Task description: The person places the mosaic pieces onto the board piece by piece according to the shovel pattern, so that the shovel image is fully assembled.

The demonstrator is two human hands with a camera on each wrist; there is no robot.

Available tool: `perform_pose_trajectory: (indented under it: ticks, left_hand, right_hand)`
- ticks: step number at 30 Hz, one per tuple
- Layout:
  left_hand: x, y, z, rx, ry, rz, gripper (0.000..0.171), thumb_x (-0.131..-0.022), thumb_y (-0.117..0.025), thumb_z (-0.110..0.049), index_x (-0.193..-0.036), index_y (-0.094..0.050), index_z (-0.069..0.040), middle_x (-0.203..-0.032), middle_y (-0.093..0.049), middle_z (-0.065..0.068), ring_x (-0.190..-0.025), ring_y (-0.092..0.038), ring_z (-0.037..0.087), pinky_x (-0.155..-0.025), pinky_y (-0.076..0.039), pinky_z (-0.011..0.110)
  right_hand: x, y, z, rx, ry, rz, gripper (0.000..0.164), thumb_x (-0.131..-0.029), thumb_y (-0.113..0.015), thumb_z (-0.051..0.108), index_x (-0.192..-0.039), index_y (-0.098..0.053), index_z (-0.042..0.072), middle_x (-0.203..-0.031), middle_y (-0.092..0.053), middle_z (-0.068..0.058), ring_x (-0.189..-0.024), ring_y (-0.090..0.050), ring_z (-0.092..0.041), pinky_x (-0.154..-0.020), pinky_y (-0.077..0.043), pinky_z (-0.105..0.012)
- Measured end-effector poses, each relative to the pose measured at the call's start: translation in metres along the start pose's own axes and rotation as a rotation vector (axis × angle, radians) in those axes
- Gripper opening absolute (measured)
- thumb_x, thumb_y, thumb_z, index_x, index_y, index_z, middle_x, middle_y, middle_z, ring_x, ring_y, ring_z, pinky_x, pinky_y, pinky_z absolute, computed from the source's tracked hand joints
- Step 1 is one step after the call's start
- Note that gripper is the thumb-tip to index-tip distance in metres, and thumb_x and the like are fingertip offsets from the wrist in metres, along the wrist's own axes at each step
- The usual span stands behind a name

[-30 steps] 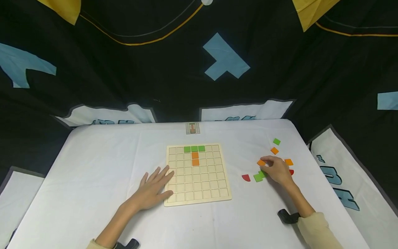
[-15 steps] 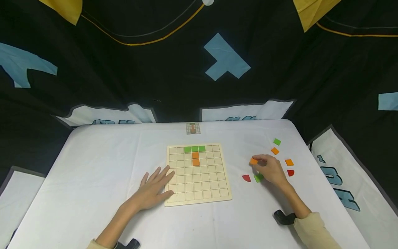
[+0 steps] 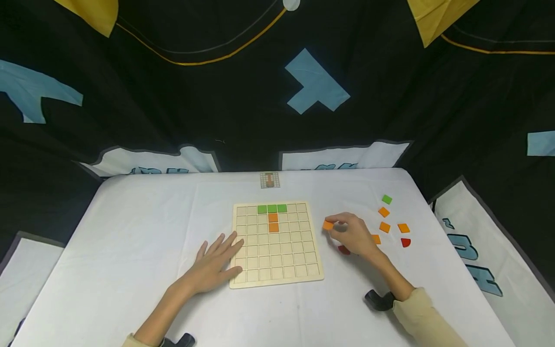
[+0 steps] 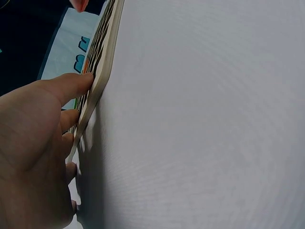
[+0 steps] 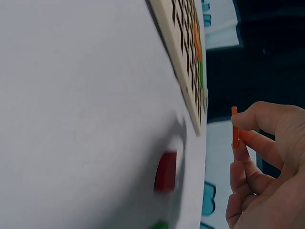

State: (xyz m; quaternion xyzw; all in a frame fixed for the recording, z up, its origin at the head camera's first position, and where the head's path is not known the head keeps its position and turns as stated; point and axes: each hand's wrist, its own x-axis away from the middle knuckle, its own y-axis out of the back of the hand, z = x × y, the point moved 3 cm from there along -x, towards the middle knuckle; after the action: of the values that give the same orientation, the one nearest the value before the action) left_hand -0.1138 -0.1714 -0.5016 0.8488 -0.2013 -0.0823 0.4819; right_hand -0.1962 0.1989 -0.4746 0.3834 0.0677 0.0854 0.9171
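My right hand (image 3: 350, 235) pinches an orange square tile (image 3: 328, 225) between thumb and fingers, just right of the wooden grid board (image 3: 277, 260). In the right wrist view the orange tile (image 5: 235, 127) is seen edge-on, raised off the table. My left hand (image 3: 213, 265) lies spread at the board's left side, fingertips and thumb on its edge; the left wrist view shows the thumb (image 4: 78, 87) on the rim. Green tiles (image 3: 272, 208) fill three cells in the board's top row, and orange tiles (image 3: 273, 222) two cells below the middle one.
Loose tiles lie at the right: a green one (image 3: 387, 199), orange ones (image 3: 384, 227) and a red quarter-round (image 3: 405, 242). Another red piece (image 3: 344, 249) lies partly under the right hand. A small printed pattern card (image 3: 270, 180) sits behind the board at the table's far edge.
My right hand has moved left toward the board, carrying the orange tile from among the loose pieces. Orange tiles it covered now show. The left hand has stayed in place.
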Motion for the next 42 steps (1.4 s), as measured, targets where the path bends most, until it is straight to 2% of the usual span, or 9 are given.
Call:
perform_pose_trajectory:
  ticks: [6,18,32,42]
  left_hand:
    - [0.001,0.001,0.0,0.002,0.0,0.005,0.066,-0.099,-0.058,-0.041,-0.155,-0.038,-0.01,-0.163,-0.022,0.014,-0.148,-0.013,0.043,-0.11,0.0,0.071]
    - [0.002,0.0,0.0,0.01,0.0,0.007,0.066,-0.099,-0.058,-0.042,-0.155,-0.038,-0.011,-0.163,-0.022,0.014,-0.148,-0.012,0.043,-0.11,0.001,0.071]
    - [0.002,0.001,0.001,0.013,0.006,0.008,0.067,-0.099,-0.058,-0.042,-0.155,-0.038,-0.011,-0.163,-0.022,0.014,-0.148,-0.012,0.043,-0.111,0.001,0.071]
    - [0.001,0.001,0.001,0.021,0.005,0.006,0.067,-0.099,-0.058,-0.043,-0.155,-0.037,-0.012,-0.163,-0.022,0.013,-0.149,-0.012,0.043,-0.111,0.001,0.071]
  right_hand:
    - [-0.006,-0.014,0.021,-0.027,0.095,0.038,0.033,-0.082,-0.072,0.005,-0.114,-0.076,0.008,-0.116,-0.07,-0.005,-0.112,-0.06,-0.029,-0.094,-0.048,-0.05]
    - [-0.016,-0.042,0.049,-0.053,0.17,0.12,0.032,-0.083,-0.075,0.008,-0.115,-0.076,0.009,-0.113,-0.07,-0.002,-0.1,-0.061,-0.022,-0.086,-0.05,-0.041]
    - [-0.025,-0.079,0.069,-0.106,0.209,0.243,0.034,-0.083,-0.067,0.001,-0.116,-0.074,0.005,-0.117,-0.07,-0.004,-0.116,-0.06,-0.023,-0.098,-0.048,-0.041]
    - [-0.028,-0.095,0.07,-0.019,0.178,0.28,0.035,-0.081,-0.07,0.0,-0.115,-0.075,0.006,-0.118,-0.069,-0.004,-0.117,-0.058,-0.022,-0.1,-0.046,-0.04]
